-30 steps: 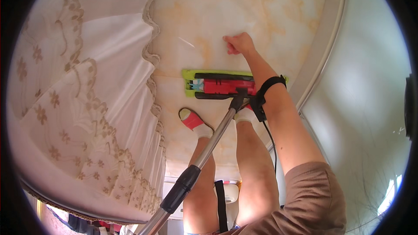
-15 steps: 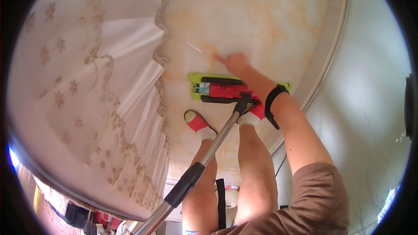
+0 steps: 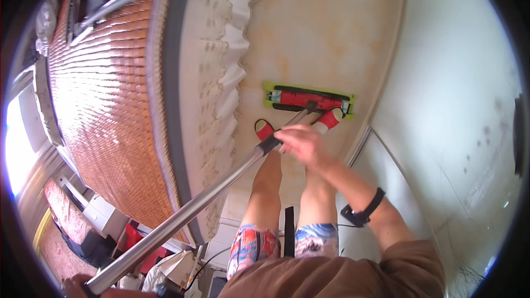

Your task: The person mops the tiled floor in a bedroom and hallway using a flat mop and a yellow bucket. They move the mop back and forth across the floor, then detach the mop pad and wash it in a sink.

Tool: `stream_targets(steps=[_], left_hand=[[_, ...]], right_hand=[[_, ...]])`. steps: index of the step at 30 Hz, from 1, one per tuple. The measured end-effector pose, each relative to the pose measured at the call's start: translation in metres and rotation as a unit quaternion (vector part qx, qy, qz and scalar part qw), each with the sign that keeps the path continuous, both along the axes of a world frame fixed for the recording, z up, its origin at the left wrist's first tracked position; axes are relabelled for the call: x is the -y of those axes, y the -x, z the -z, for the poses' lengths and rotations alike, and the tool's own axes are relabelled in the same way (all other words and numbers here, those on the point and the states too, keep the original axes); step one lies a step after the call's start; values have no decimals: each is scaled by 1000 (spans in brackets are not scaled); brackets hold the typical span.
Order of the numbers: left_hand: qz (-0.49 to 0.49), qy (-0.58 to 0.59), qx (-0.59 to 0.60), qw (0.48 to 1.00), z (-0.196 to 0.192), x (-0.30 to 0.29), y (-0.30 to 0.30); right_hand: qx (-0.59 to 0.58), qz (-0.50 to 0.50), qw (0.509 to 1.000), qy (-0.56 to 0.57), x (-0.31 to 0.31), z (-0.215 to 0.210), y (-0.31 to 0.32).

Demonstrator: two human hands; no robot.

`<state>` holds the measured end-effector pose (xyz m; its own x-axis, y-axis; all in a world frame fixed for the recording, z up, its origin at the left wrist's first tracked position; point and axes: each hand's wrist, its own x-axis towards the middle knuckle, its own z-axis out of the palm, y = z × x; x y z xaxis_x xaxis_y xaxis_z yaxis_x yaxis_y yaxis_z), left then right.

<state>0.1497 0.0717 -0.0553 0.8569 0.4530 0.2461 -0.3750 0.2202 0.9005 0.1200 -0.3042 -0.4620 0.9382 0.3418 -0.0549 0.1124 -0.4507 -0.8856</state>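
Metal mop pole [image 3: 187, 210] beneath right fingers [image 3: 289, 136]

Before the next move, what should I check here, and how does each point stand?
1. Left hand closed around the metal pole: cannot tell; it is at the pole, but dim at the picture's edge.
2. Right hand gripping the black sleeve: cannot tell; the fingers meet it in view but are blurred.
3. Mop head lying flat on the floor: ok, as far as this view shows.
4. Mop head clear of the ruffled bed skirt: ok, a gap shows.
5. Right slipper clear of the mop head: not ok; they overlap in view.
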Motion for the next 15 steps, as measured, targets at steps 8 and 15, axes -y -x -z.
stream_targets(steps=[8, 15], left_hand=[[261, 53, 106, 958, -32, 103, 6], [447, 41, 212, 868, -82, 85, 19]], right_hand=[[-17, 106, 991, -84, -108, -198, 22], [123, 170, 974, -80, -122, -205, 10]])
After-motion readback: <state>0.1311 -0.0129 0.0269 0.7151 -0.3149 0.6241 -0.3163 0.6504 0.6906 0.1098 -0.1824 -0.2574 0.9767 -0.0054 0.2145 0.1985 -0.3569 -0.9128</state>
